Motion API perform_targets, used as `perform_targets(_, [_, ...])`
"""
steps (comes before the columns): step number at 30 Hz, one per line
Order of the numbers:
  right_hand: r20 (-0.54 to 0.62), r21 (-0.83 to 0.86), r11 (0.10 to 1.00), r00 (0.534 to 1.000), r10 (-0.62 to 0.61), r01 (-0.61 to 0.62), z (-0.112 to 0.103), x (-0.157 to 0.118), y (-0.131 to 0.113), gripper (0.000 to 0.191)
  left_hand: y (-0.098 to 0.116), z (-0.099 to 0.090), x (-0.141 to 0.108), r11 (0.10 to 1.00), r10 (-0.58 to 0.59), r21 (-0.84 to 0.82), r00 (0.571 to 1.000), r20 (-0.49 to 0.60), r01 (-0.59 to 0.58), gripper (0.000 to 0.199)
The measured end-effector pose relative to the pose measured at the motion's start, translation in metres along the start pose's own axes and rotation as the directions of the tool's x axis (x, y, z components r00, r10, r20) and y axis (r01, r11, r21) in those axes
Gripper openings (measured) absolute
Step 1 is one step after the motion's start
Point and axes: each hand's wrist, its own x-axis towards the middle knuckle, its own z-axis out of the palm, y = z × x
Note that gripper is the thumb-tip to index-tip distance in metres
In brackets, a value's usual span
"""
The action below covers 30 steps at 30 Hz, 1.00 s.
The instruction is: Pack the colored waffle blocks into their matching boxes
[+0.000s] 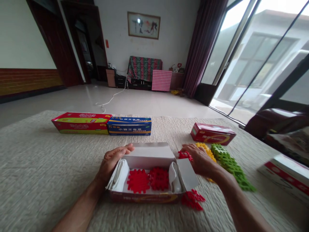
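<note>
An open carton [147,197] sits in front of me with its lid and right flap folded out. Inside lie two red notched plastic building pieces [138,181], between rolls of white padding [120,175]. My left hand [113,160] is closed around the carton's back left corner, fingers against the lid [152,150]. To the right of the carton, my right hand [196,158] has its fingers curled over another red notched piece [184,156]; its grip is partly hidden. More red pieces [193,199] lie beside the carton's front right corner.
Yellow pieces [205,149] and a row of green pieces [230,167] lie right of my right hand. A red box [213,133] stands behind them, a white-and-red box [287,175] far right. Red-and-yellow [82,124] and blue [129,126] boxes stand back left on the quilted cover [48,161].
</note>
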Motion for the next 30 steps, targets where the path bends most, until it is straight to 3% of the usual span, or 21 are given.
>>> perform_targets(9, [0.094, -0.007, 0.996, 0.992, 0.084, -0.084, 0.003, 0.001, 0.008, 0.008, 0.003, 0.002, -0.001, 1.000, -0.005, 0.004, 1.000, -0.014, 0.005, 0.024])
perform_targets(22, [0.101, 0.003, 0.998, 0.993, 0.058, -0.058, 0.003, -0.001, 0.000, 0.005, -0.001, -0.001, 0.001, 1.000, 0.006, -0.010, 1.000, 0.020, -0.006, 0.024])
perform_targets(27, [0.023, -0.025, 0.995, 0.995, 0.099, -0.098, -0.004, 0.002, 0.010, 0.010, -0.001, -0.002, 0.001, 1.000, -0.001, 0.008, 1.000, 0.014, 0.001, 0.026])
perform_targets(30, [-0.171, 0.004, 0.991, 0.976, 0.133, -0.134, -0.024, 0.003, 0.004, 0.020, 0.001, 0.000, 0.001, 1.000, 0.014, 0.007, 1.000, 0.023, -0.015, 0.025])
